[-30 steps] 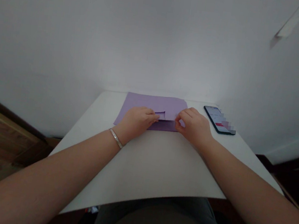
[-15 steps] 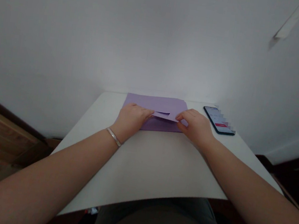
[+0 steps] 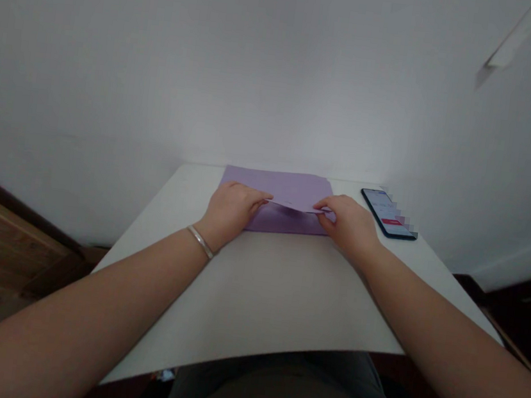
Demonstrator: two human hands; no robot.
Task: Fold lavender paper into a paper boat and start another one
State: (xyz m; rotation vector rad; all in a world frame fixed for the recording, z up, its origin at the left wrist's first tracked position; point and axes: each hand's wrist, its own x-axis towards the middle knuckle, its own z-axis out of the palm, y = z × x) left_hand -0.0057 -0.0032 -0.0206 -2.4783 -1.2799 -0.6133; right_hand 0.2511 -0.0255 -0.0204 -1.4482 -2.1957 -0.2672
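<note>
A folded piece of purple paper (image 3: 296, 207) is stretched between my two hands, its near edge raised. My left hand (image 3: 235, 209), with a silver bangle at the wrist, pinches its left end between thumb and fingers. At the other end, my right hand (image 3: 348, 221) grips the paper the same way. Beneath lies a larger purple sheet (image 3: 277, 180), flat on the white table (image 3: 292, 293). Both hands partly cover the sheet's sides. The held paper blends into the sheet behind it, so its far outline is hard to make out.
To the right, a smartphone (image 3: 388, 215) with a lit screen lies on the table. A pale wall (image 3: 279, 84) rises directly behind the table. Wooden furniture (image 3: 4, 238) stands at the left, below the tabletop.
The dark gap behind the held paper's upper edge has closed, and the paper looks flatter. My left fingers have shifted slightly left; the right hand stays nearly in place.
</note>
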